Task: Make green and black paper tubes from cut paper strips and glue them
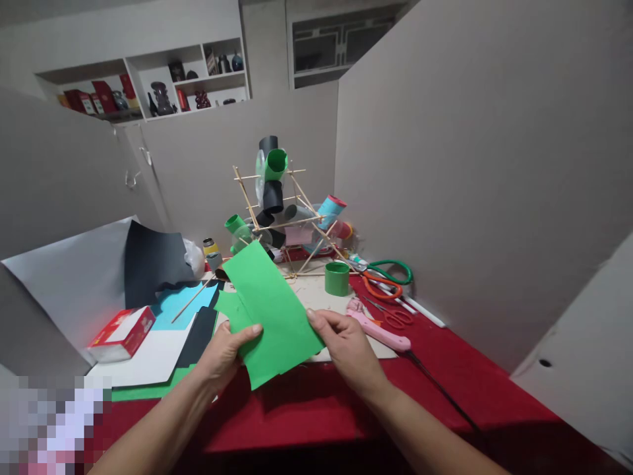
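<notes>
Bright green paper (271, 297) is held up between my two hands, tilted above the table's front part. My left hand (230, 353) grips its lower left side, thumb on top and fingers underneath. At the right edge my right hand (341, 336) pinches it between thumb and fingers. A second green layer shows at the left, partly hidden, and I cannot tell if it is separate. Behind the paper stands a framework of thin wooden sticks (291, 227) carrying green, black and blue paper tubes. A short green paper ring (337, 279) stands upright on the board.
A pink glue gun (380, 330) with a black cord lies at the right, near red scissors (398, 318) and larger green-and-orange-handled scissors (386, 277). Left are a red tissue packet (123, 333), blue paper (182, 307) and white sheets (143, 363). Grey partitions (445, 165) enclose the red-covered table (306, 422).
</notes>
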Demonstrator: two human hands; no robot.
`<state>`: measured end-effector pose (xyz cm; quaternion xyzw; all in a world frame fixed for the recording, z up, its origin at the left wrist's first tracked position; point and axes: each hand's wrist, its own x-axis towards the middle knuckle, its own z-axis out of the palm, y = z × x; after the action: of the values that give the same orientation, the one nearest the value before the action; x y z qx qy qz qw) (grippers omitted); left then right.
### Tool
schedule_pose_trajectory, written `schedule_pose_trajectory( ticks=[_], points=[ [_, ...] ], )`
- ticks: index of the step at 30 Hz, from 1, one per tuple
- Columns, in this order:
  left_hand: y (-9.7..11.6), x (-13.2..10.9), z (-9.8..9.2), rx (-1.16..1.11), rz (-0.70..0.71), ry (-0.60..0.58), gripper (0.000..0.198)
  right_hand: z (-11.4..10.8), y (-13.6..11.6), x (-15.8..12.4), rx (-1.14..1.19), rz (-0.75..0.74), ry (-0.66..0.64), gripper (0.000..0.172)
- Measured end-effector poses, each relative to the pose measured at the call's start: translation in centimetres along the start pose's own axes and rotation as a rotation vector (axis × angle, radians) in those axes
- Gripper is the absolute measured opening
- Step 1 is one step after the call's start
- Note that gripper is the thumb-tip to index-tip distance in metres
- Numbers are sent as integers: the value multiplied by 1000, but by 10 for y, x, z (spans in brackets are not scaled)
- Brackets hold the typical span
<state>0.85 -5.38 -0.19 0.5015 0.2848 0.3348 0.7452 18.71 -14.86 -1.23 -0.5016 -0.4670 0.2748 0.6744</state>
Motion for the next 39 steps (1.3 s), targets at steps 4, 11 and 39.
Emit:
schedule_pose_trajectory(
  ticks=[4,11,39],
  points=[
    [8,2,-6,95,-40,-12,53,-10,-4,10,48,79,11,52],
    [14,12,-13,200,-40,-137,50,-2,-7,32,-29,54,-115,51],
    [-19,24,-27,92,-68,-137,50,11,36,22,-303,0,-50,52]
  ],
)
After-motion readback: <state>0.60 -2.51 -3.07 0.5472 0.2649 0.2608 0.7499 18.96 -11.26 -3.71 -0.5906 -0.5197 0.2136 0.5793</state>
